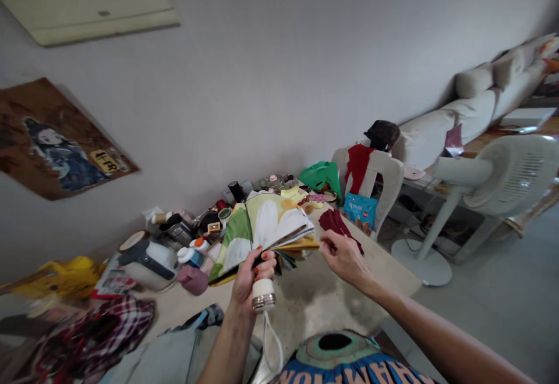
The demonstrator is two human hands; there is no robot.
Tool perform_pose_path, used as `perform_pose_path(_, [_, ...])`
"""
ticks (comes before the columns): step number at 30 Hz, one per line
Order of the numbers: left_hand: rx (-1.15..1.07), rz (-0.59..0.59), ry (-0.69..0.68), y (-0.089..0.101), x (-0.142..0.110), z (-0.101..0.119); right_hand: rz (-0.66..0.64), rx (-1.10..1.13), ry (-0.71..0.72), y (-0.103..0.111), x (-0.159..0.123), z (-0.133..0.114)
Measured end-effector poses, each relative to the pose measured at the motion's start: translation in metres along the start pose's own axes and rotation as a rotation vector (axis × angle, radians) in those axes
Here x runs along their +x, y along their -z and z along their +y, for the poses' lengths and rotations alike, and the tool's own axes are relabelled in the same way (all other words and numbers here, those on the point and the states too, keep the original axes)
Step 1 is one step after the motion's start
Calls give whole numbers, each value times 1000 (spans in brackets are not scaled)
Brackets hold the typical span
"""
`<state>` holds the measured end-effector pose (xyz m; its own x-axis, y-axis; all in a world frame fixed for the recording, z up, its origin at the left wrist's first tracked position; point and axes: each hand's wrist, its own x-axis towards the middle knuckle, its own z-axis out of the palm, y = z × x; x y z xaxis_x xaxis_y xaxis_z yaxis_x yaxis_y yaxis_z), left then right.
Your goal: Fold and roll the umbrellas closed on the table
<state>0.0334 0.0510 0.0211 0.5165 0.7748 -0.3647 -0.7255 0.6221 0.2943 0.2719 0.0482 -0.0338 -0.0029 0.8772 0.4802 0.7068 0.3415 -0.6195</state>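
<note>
though loosely folded, umbrella canopy (pixel 268 224) above left hand (pixel 248 275) clasped round handle (pixel 264 294), right hand (pixel 343 258) bunched beside it

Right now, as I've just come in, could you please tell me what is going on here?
Someone holds a partly folded umbrella over a cluttered table. The left hand grips it near its white handle. The right hand, loosely curled, is by the umbrella's edge; whether it touches the fabric is hard to tell. A dark red cloth lies on the table just beyond that hand.
</note>
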Motion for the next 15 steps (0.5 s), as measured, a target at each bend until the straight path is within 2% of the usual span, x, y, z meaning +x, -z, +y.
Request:
perform_pose_path(2, [131, -21, -4, 6, -2, 2, -84, 8, -16, -2, -3, 8])
perform_pose_path(4, [303, -27, -34, 12, -3, 0, -105, 59, -78, -1, -4, 15])
perform_pose_path(6, [470, -15, -103, 16, -1, -5, -64, 163, -188, 4, -1, 16])
perform_pose_path(8, [595, 10, -170, 19, 4, -13, -92, 331, -314, 9, 2, 9])
perform_pose_path(11, [721, 74, -245, 19, 15, -29, -315, 595, -477, 13, 2, -14])
perform_pose_path(13, [836, 142, -280, 19, 24, -40, -458, 656, -490, 12, 0, -31])
perform_pose_path(15, [990, 229, -293, 22, 34, -48, -526, 632, -452, 7, -3, -41])
